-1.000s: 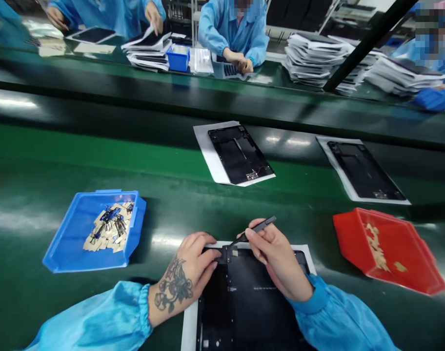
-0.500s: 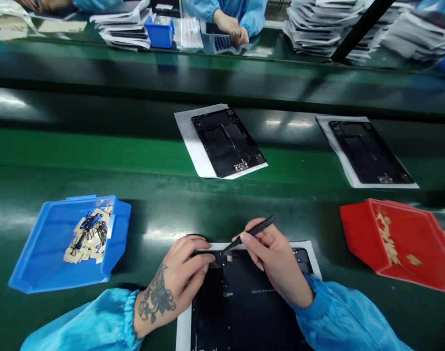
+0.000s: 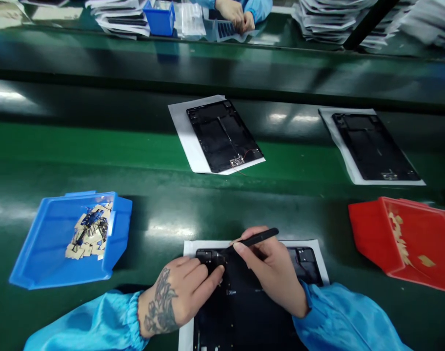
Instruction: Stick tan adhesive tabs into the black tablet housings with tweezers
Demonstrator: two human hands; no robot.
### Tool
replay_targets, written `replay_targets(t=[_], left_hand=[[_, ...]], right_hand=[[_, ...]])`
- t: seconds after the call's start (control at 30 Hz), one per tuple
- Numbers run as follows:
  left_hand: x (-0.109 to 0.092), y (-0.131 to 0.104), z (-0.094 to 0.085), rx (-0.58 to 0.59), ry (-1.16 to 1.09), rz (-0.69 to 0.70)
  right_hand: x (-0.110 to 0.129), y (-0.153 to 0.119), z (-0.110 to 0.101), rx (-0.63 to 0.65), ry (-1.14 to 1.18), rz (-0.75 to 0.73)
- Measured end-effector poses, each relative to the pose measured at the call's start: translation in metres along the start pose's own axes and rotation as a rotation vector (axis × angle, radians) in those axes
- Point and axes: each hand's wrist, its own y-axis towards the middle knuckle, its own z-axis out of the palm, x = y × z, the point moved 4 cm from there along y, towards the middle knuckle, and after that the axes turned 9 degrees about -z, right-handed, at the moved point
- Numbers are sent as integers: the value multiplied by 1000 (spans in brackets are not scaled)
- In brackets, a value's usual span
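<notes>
A black tablet housing (image 3: 261, 312) lies face up on a white sheet (image 3: 186, 331) in front of me. My right hand (image 3: 272, 268) holds black tweezers (image 3: 261, 237), slanted with the tip down near the housing's upper left corner. My left hand (image 3: 188, 287), with a tattoo on its back, rests over that same corner. Its index finger is stretched out, the fingertip pressing beside the tweezers' tip, and the other fingers are bent above the upper left edge. Whatever lies under the fingertips is hidden.
On the left stands a blue bin (image 3: 54, 243) with small beige and dark pieces. A red bin (image 3: 431, 243) on the right holds a few beige pieces. Two more housings (image 3: 222, 136) (image 3: 376, 146) lie on sheets farther back. Across the bench, a co-worker's hands (image 3: 237, 17) handle something near paper stacks (image 3: 118, 17).
My left fingertips have moved from the housing's top edge down and right, onto the spot by the tweezers' tip. The tweezers lie flatter. The whole view has shifted slightly.
</notes>
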Motion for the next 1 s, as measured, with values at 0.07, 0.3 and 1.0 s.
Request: replay_targets(t=[0.07,0.3,1.0], left_hand=[[0,2,2,30,-7,-14],[-1,6,0,7,-61,-62],[0,4,-1,-60,-77,-87]], right_hand=[[1,1,0,8,-51,-33],[0,0,1,24,-103,-59],[1,1,3,0,-127,-141]])
